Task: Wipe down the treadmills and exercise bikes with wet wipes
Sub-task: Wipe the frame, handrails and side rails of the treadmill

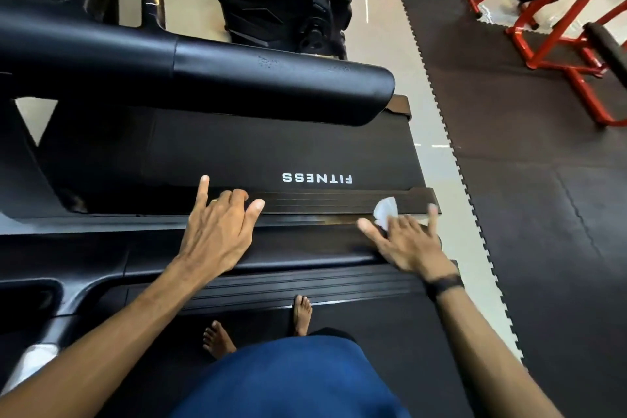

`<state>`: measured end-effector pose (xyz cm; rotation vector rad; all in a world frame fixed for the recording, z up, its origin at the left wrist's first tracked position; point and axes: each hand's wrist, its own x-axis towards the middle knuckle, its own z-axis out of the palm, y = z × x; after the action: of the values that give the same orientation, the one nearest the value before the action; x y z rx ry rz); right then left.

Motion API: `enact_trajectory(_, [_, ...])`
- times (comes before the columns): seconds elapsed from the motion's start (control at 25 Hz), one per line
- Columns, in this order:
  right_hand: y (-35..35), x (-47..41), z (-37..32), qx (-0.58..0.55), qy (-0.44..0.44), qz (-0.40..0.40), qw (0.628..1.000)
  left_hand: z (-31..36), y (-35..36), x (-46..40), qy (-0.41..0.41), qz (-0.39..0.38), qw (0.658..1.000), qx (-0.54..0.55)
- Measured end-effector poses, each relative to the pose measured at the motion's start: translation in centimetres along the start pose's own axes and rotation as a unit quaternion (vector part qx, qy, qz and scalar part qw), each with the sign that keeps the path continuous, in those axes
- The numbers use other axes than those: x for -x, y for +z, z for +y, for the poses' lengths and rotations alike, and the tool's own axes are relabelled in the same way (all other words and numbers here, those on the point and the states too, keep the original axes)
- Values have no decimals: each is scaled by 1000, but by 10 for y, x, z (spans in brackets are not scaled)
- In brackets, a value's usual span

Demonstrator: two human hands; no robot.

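A black treadmill (237, 153) with a white "FITNESS" mark on its belt lies ahead of me. Closer to me runs a black handrail (305, 248) of the treadmill I stand on. My left hand (217, 231) rests on that rail with its fingers loosely spread and holds nothing. My right hand (407, 241) presses a white wet wipe (385, 210) flat against the far end of the rail, next to the neighbouring treadmill's dark side strip (322, 204). The hand is a little blurred. A thick black handlebar (237, 78) of the far treadmill crosses above its belt.
A black exercise bike (281, 0) stands behind the far treadmill. Red weight racks (549, 30) with plates fill the upper right on dark interlocking floor mats (543, 214). My bare feet (302, 314) stand on the near treadmill's belt. A white object (34, 360) sits at lower left.
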<state>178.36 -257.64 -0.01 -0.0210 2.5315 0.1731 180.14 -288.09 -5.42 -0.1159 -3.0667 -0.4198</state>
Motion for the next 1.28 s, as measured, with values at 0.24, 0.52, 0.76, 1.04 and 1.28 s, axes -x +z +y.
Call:
enact_trajectory(0.24, [21,38,-81,-1,-297,49,953,21,8,-4,-39,0,999,-14])
enact_trajectory(0.52, [1,-11,59,16,-93,5,995,47,10,-9,-77,-31,997,-8])
enact_trajectory(0.76, [28,33,10,-17,-336,69,939,80,25,-19,-80,-30,996,-5])
enact_trajectory(1.04, [10,-15,86,-2,-156,23,988,78,23,-21,-93,-47,995,-2])
enact_trajectory(1.28, [31,28,16,-7,-316,86,945,79,21,-19,-94,-47,994,0])
